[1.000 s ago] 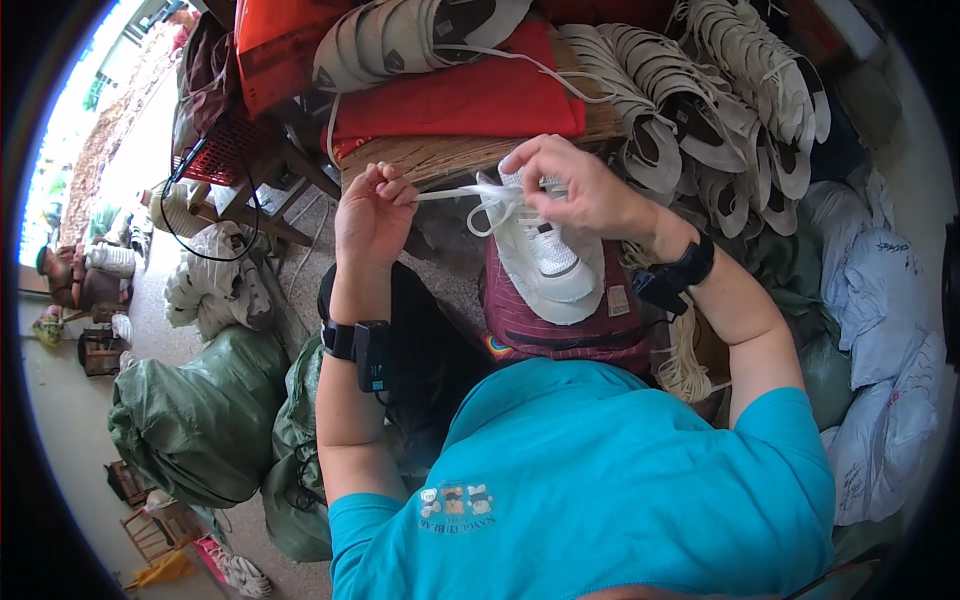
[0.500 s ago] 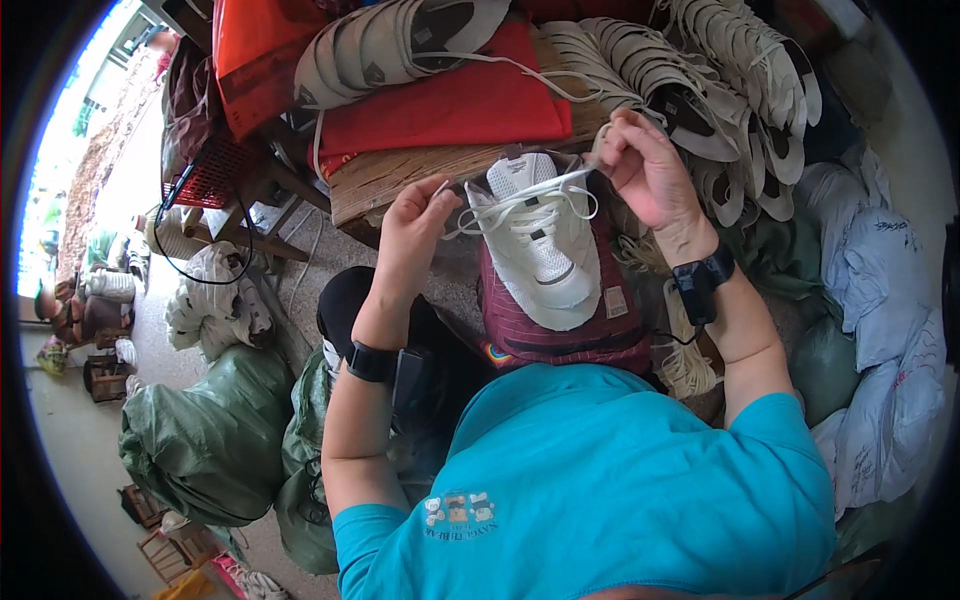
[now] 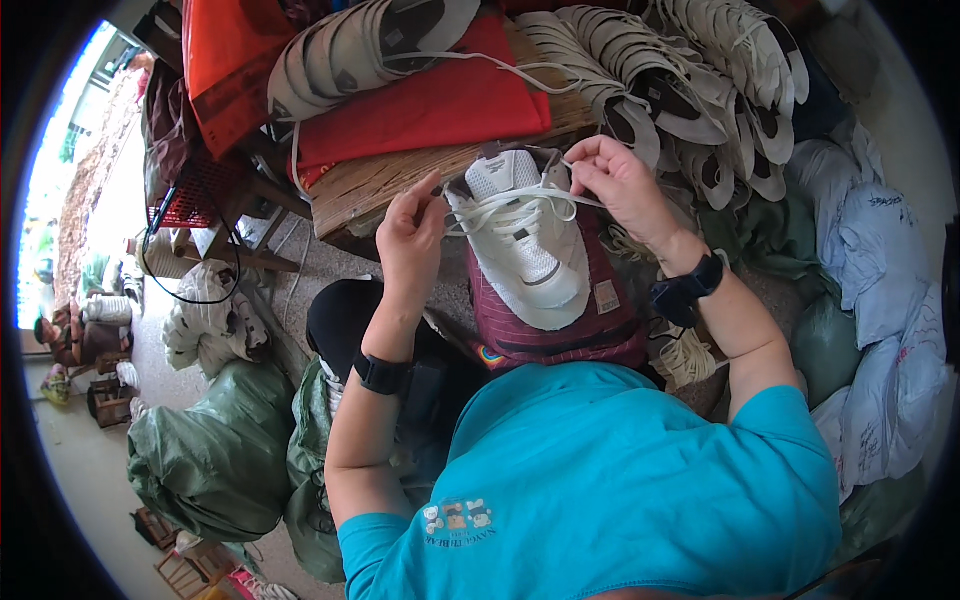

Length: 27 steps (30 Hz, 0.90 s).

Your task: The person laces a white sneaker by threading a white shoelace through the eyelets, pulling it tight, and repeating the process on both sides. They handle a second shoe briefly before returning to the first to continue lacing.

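Observation:
A white shoe upper [image 3: 545, 300] with a mesh tongue rests on a maroon padded bag [image 3: 500, 338] before me. Its cream shoelace [image 3: 520, 208] crosses loosely over the tongue. At the opening's right side, my right hand [image 3: 625, 190] is closed, with thumb and forefinger pinching a lace end. Left of the upper, my left hand [image 3: 410, 230] has its fingers drawn together, and a lace strand runs to them. That lace end is hidden by the fingers.
A wooden bench [image 3: 370, 195] carries a red cloth [image 3: 440, 115] and a nested stack of shoe uppers [image 3: 325, 65]. More stacked uppers [image 3: 640, 65] stand at far right. Green sacks [image 3: 215, 450] lie left, pale bags [image 3: 870, 300] right. A lace bundle [image 3: 688, 360] sits beside the maroon bag.
My right hand has come down and in toward the upper's opening. The lace it pulled up earlier now lies lower. My left hand stays left of the upper. The view has shifted slightly.

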Each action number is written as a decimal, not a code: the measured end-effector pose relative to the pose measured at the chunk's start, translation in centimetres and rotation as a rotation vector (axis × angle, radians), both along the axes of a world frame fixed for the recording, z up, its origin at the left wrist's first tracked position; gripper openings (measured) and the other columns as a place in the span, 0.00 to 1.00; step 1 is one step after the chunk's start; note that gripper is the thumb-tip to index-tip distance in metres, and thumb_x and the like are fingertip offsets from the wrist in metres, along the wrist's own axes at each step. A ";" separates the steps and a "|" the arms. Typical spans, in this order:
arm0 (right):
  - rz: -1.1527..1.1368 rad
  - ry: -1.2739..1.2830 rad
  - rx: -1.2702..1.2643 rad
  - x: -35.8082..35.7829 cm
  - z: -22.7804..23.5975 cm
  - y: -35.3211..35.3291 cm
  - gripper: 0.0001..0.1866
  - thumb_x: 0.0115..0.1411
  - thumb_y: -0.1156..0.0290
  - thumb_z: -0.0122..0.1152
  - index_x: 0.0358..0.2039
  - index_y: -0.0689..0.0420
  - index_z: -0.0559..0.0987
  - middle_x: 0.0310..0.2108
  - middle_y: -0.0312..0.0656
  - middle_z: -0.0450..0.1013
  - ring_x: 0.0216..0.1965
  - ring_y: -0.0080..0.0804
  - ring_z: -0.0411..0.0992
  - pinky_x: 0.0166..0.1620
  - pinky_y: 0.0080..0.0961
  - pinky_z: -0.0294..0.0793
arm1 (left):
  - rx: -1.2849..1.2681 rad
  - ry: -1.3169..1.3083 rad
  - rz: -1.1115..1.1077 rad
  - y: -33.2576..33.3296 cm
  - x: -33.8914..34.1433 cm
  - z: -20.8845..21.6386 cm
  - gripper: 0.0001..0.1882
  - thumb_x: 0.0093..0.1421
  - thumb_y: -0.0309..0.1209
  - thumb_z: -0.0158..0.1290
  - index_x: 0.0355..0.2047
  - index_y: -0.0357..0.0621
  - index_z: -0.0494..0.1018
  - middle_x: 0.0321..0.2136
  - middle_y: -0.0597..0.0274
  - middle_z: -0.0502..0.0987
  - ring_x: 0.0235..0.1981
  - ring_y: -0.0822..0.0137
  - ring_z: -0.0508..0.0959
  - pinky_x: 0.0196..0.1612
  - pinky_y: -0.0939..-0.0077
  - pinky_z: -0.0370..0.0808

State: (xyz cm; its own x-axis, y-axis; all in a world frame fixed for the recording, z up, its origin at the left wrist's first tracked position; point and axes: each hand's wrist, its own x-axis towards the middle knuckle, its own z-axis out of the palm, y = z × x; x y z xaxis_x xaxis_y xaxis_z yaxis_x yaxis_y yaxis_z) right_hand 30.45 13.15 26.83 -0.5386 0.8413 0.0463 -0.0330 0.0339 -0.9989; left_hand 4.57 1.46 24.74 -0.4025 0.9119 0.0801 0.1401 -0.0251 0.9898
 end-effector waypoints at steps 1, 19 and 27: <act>0.017 -0.021 -0.048 0.0 0.1 -0.1 0.06 0.67 0.76 0.52 0.44 0.60 0.73 0.32 0.32 0.71 0.32 0.16 0.69 0.39 0.14 0.70 | 0.003 -0.053 -0.009 0.0 0.1 0.3 0.18 0.64 0.22 0.53 0.55 0.35 0.73 0.31 0.71 0.73 0.31 0.81 0.71 0.37 0.87 0.69; 0.029 -0.242 0.144 -2.6 1.4 0.5 0.11 0.57 0.78 0.58 0.41 0.62 0.72 0.21 0.30 0.69 0.24 0.13 0.65 0.29 0.18 0.66 | -0.189 -0.316 -0.116 0.4 0.1 1.3 0.24 0.59 0.22 0.55 0.55 0.33 0.65 0.26 0.66 0.76 0.23 0.81 0.71 0.26 0.88 0.65; 0.118 -0.491 0.437 -1.9 2.9 1.3 0.11 0.59 0.74 0.59 0.42 0.62 0.76 0.20 0.31 0.69 0.24 0.17 0.66 0.30 0.20 0.67 | -0.215 -0.126 -0.147 2.0 -0.2 1.9 0.21 0.60 0.23 0.55 0.54 0.34 0.66 0.25 0.65 0.77 0.23 0.80 0.71 0.26 0.88 0.66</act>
State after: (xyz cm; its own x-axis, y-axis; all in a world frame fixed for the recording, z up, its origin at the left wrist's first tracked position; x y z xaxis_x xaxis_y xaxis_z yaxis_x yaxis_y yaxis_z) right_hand 28.59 14.44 29.77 -0.6712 0.7351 0.0953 0.3939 0.4626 -0.7942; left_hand 4.38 3.43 26.67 -0.2591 0.9518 -0.1638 0.0258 0.1764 0.9840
